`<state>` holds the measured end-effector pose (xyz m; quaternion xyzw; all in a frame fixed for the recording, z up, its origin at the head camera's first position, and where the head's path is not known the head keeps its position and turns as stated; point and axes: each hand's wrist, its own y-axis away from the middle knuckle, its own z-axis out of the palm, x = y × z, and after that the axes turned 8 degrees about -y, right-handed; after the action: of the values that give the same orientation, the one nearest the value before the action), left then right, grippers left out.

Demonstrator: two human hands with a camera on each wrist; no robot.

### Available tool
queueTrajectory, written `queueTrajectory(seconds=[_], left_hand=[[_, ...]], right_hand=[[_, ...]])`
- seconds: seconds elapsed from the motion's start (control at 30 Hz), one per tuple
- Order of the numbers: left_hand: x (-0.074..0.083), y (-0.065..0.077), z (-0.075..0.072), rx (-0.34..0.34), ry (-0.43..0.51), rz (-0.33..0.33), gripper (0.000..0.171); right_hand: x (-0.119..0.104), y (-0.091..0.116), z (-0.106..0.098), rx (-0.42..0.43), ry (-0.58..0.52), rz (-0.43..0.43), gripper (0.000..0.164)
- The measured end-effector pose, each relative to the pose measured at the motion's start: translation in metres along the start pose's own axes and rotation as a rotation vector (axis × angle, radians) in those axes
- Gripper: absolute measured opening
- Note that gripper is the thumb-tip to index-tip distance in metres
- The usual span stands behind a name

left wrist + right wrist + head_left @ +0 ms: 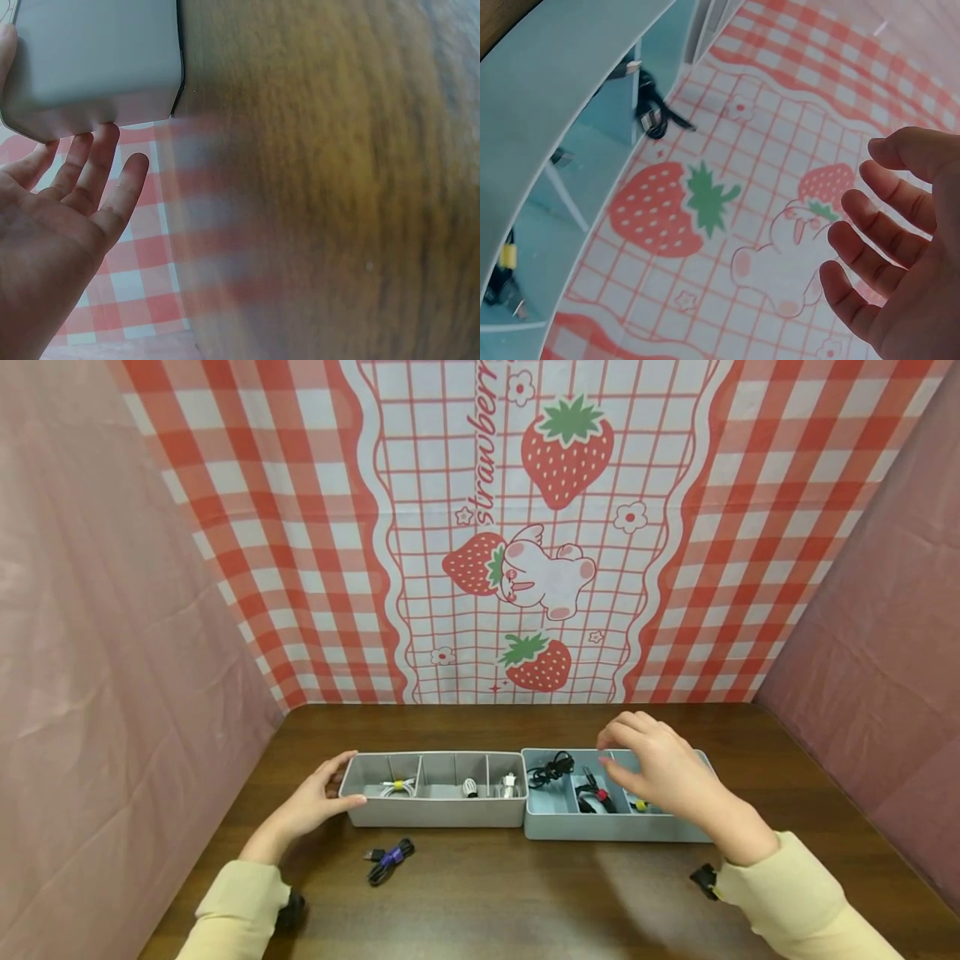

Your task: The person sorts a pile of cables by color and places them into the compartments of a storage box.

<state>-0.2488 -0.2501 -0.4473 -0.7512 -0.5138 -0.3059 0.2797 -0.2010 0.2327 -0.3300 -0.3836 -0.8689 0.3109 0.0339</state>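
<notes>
My left hand (318, 795) spans the left end of a grey divided box (442, 814), with the thumb at the front rim and the fingers round the far corner. Seen from the left wrist, the fingertips (105, 135) meet the wall of that box. My right hand (660, 766) hovers over the right part of a light blue divided box (600, 828), holding nothing, fingers loosely bent. Black cables (551, 770) lie in its left compartment, one with a red tie (602, 795) in the middle, and one with a yellow tie (508, 256) farther right.
A black USB cable with a purple tie (390, 860) lies on the wooden table (480, 902) before the grey box. Inside that box are a white cable with a yellow tie (398, 786) and small white items (470, 788). A checked strawberry cloth (330, 568) hangs behind.
</notes>
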Motion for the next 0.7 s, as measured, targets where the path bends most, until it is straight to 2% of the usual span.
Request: queueTrajectory(seconds=[0.43, 0.7], left_hand=[[-0.002, 0.0, 0.001, 0.006, -0.013, 0.004, 0.076], [-0.004, -0.001, 0.002, 0.001, -0.018, -0.002, 0.078]], right_hand=[[-0.023, -0.018, 0.019, 0.032, -0.075, -0.08, 0.025], [-0.043, -0.028, 0.033, 0.023, -0.141, -0.115, 0.025]])
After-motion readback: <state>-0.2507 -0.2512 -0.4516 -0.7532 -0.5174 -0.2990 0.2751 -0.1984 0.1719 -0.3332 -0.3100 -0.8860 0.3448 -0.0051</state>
